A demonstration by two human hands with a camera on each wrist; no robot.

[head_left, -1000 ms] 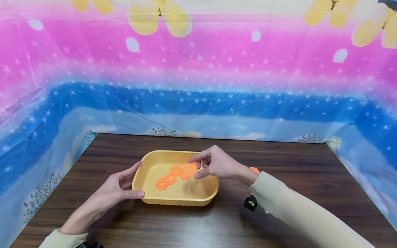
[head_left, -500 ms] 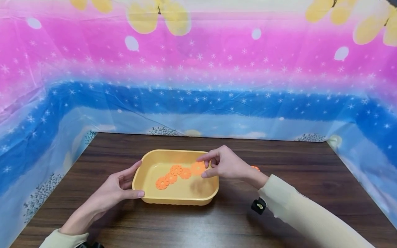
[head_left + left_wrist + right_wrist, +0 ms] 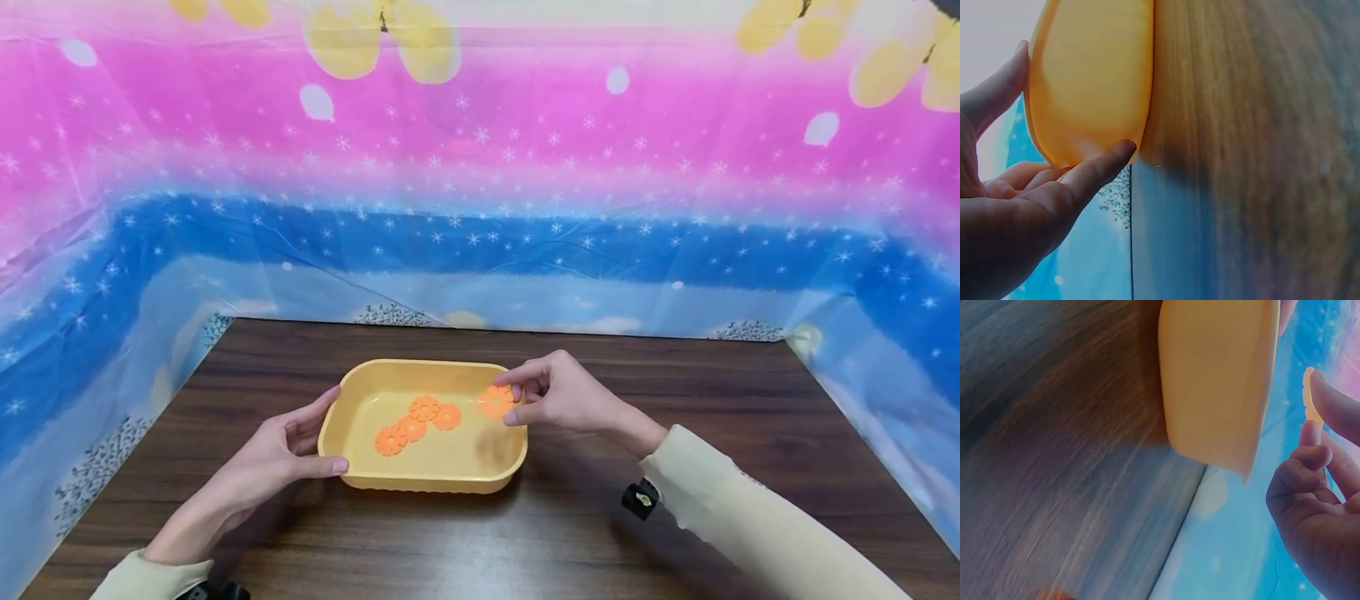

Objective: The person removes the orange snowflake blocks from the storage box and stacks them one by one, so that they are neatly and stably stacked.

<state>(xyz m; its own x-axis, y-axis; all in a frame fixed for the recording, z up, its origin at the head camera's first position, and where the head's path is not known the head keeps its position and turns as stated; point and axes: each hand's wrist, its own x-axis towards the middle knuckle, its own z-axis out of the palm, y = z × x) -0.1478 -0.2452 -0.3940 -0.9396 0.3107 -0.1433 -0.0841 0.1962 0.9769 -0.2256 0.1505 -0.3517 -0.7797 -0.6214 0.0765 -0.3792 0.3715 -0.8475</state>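
The head view looks forward and down over the brown table point(image 3: 450, 542), the yellow tray point(image 3: 420, 484) low at centre, patterned cloth point(image 3: 480, 167) filling the upper half. Both wrist views sit close and rolled sideways: the left has the left hand point(image 3: 1035, 206) lower left, the right has the right hand point(image 3: 1322, 519) lower right. All three share the tray.

Screened-off workspace, snowflake-printed cloth point(image 3: 480, 183) round three sides, dark wood-grain table point(image 3: 420, 550)
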